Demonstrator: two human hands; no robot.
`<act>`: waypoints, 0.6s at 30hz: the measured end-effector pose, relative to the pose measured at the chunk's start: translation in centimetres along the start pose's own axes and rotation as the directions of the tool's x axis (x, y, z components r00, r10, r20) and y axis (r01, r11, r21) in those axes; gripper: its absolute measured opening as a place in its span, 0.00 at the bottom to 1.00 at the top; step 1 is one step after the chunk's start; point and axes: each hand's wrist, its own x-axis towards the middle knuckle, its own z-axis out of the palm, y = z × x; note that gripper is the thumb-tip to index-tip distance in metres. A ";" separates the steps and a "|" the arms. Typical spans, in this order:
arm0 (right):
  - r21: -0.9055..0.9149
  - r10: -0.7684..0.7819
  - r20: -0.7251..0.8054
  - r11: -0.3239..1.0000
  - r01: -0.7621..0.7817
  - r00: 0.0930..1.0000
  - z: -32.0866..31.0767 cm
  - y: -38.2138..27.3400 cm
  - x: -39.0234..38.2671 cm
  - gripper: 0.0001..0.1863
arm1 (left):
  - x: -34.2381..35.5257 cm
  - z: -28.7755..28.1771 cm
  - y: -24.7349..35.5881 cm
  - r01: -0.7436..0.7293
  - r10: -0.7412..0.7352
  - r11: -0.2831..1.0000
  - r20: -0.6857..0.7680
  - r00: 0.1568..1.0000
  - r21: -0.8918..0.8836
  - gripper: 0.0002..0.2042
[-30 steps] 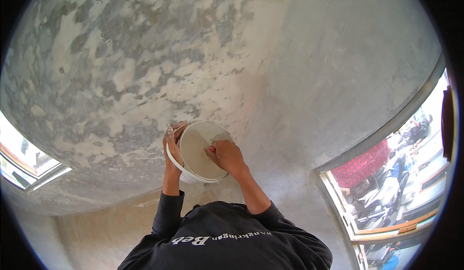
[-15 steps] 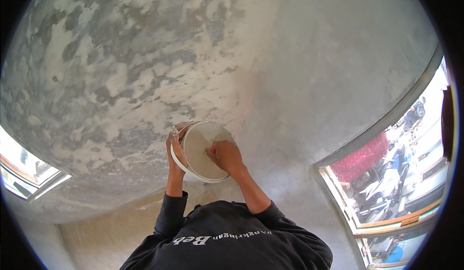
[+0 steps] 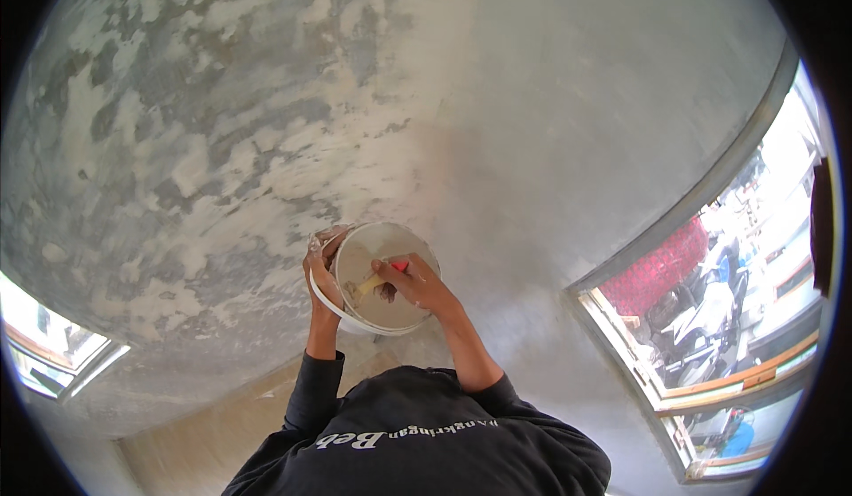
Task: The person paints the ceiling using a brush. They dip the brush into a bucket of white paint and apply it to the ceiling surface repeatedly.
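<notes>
My left hand [image 3: 321, 265], smeared with pale paste, grips the left side of a white plastic bucket [image 3: 395, 326] and its handle. Inside the bucket is pale, creamy material [image 3: 362, 246]. My right hand [image 3: 419, 285] is closed on a small tool [image 3: 368, 286] with a pale yellow and red handle, held inside the bucket. The tool's far end lies near the left inner side, coated in the same material and hard to make out.
A grey plaster wall [image 3: 204, 106] with white patches spans the upper view, smoother toward the right. A window [image 3: 58, 345] is at lower left. A larger window [image 3: 674, 398] on the right shows motorbikes [image 3: 719, 318] and red cloth [image 3: 657, 265] outside.
My right hand has shifted slightly right and turned within the bucket, so the tool's pale handle now shows. The view has turned slightly, moving both windows in the picture.
</notes>
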 end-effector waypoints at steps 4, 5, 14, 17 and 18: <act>0.175 -0.002 -0.065 0.985 0.013 0.998 -1.1 0.2 -0.9 0.20 | 0.6 0.8 -1.5 0.011 -0.010 1.000 0.080 0.997 -0.015 0.29; 0.209 0.002 -0.077 0.978 0.014 0.997 -1.3 0.0 -1.1 0.20 | 0.8 0.7 -1.9 0.014 -0.012 1.000 0.098 0.995 -0.022 0.30; 0.318 0.010 -0.190 0.947 0.052 0.982 -3.2 0.6 -3.2 0.22 | 1.0 3.5 -3.1 0.054 -0.003 0.981 0.261 0.965 -0.186 0.28; 0.295 0.042 -0.227 0.955 0.027 0.973 -3.2 0.8 -3.6 0.22 | 1.0 4.2 -3.3 0.113 -0.065 0.978 0.261 0.963 -0.173 0.28; 0.278 0.049 -0.250 0.960 0.024 0.967 -3.1 0.7 -3.8 0.22 | 1.1 4.2 -3.5 0.120 -0.072 0.978 0.264 0.962 -0.170 0.28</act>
